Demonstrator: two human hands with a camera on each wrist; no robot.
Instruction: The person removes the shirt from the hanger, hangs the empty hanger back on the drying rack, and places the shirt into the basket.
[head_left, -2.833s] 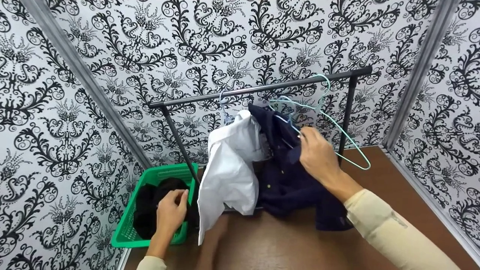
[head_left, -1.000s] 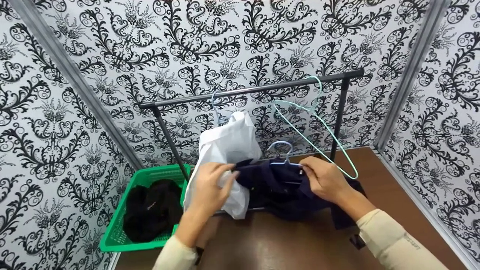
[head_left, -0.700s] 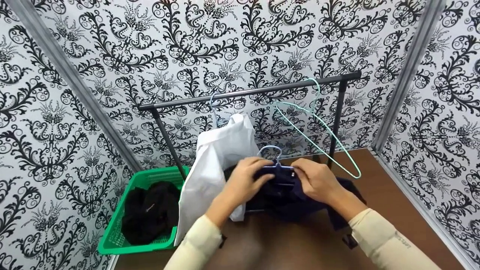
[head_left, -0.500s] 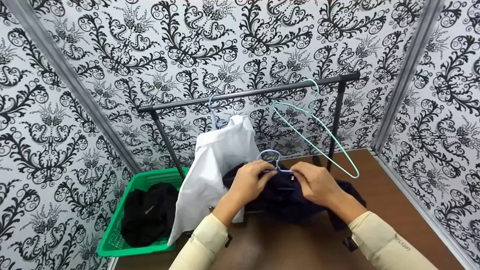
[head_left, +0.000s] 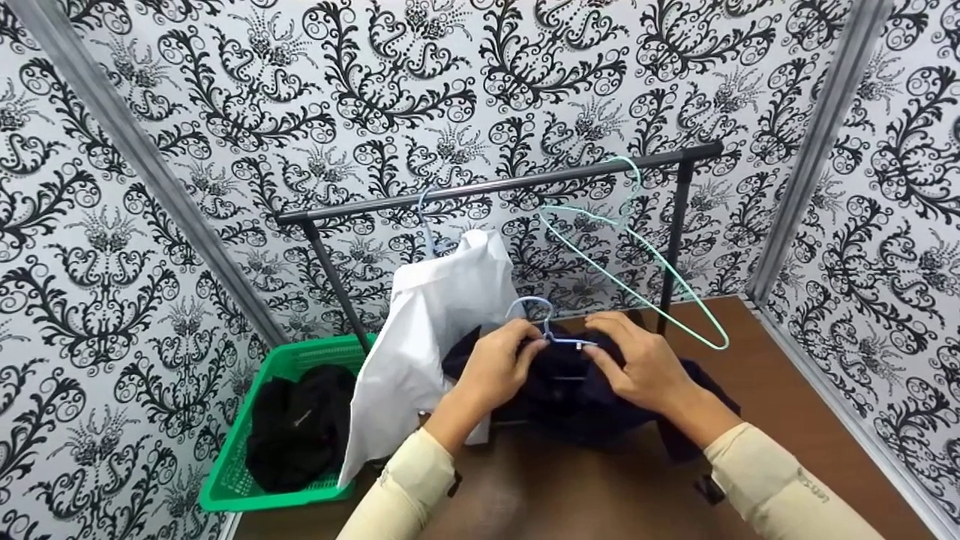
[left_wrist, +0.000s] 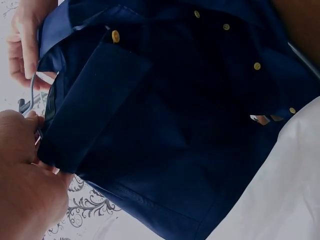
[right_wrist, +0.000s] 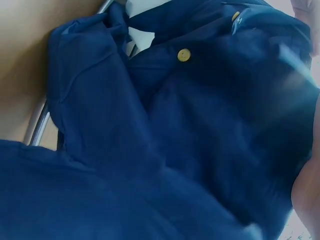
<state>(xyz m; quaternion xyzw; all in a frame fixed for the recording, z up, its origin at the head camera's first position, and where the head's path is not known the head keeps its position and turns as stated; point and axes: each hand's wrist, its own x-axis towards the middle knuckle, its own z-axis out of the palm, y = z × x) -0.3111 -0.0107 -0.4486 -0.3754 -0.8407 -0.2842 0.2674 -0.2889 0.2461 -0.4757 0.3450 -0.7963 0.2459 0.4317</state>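
Against a black-and-white patterned wall (head_left: 375, 90), we have a brown counter (head_left: 780, 360) with a dark rack (head_left: 360, 204) and, at left, a green basket (head_left: 262, 501). Just right of the hanging white garment (head_left: 409, 337), we locate the navy garment (head_left: 570, 412), a blue hanger (head_left: 566, 341) set in its collar. The left hand (head_left: 495, 364) has its grip drawn together, pinching the hanger beside its hook; the right hand (head_left: 641, 367) has its grip parted at the collar, thumb and fingers apart.

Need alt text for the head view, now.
Left hand and right hand hold a navy shirt on a blue hanger, off the rail. A white shirt and mint hanger hang there; at left, a green basket holds black clothing.
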